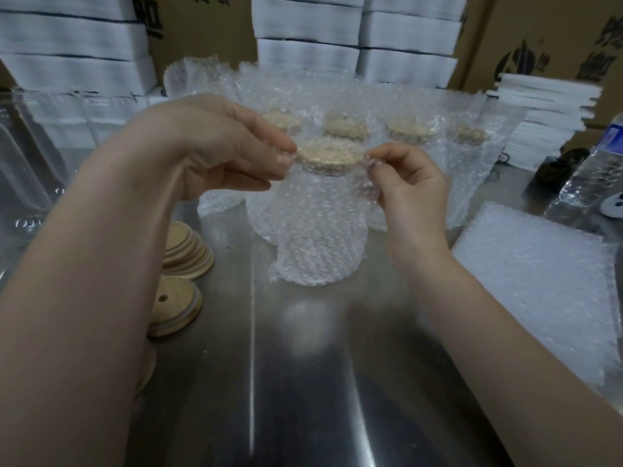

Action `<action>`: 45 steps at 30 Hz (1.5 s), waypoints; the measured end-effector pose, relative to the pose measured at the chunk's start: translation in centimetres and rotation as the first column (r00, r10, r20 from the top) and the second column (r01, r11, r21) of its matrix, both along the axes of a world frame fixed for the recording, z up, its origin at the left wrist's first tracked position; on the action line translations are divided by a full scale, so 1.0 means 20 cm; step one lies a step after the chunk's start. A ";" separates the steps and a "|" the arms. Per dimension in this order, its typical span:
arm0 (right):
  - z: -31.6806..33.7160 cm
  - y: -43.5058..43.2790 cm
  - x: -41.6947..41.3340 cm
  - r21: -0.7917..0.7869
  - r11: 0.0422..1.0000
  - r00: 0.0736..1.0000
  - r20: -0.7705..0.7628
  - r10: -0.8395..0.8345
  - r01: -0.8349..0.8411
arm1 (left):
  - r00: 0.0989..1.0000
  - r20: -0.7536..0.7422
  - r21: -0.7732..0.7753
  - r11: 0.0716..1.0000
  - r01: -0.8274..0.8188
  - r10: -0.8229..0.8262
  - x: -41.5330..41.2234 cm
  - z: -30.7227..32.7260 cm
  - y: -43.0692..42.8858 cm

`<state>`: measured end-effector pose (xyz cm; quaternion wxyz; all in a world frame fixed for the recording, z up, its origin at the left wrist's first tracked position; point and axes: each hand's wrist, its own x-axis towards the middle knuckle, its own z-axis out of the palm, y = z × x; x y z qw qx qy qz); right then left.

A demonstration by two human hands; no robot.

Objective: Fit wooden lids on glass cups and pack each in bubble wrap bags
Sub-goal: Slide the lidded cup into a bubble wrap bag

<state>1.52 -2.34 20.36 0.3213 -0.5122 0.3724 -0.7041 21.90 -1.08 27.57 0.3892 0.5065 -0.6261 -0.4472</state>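
A glass cup with a wooden lid stands upright inside a bubble wrap bag in the middle of the steel table. My left hand pinches the bag's top edge at the left of the lid. On the lid's other side my right hand pinches the bag's top edge. Behind it stand several wrapped cups with lids showing through the wrap. Loose wooden lids lie stacked at the left, partly hidden by my left forearm.
Bare glass cups stand at the far left. A pile of flat bubble wrap bags lies at the right. A plastic water bottle stands at the far right. White foam stacks and cardboard boxes line the back.
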 end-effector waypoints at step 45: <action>-0.10 0.03 0.27 0.200 0.937 0.824 -0.447 0.348 -0.287 | 0.833 0.479 -0.071 0.958 -0.277 0.277 0.00 0.06 0.05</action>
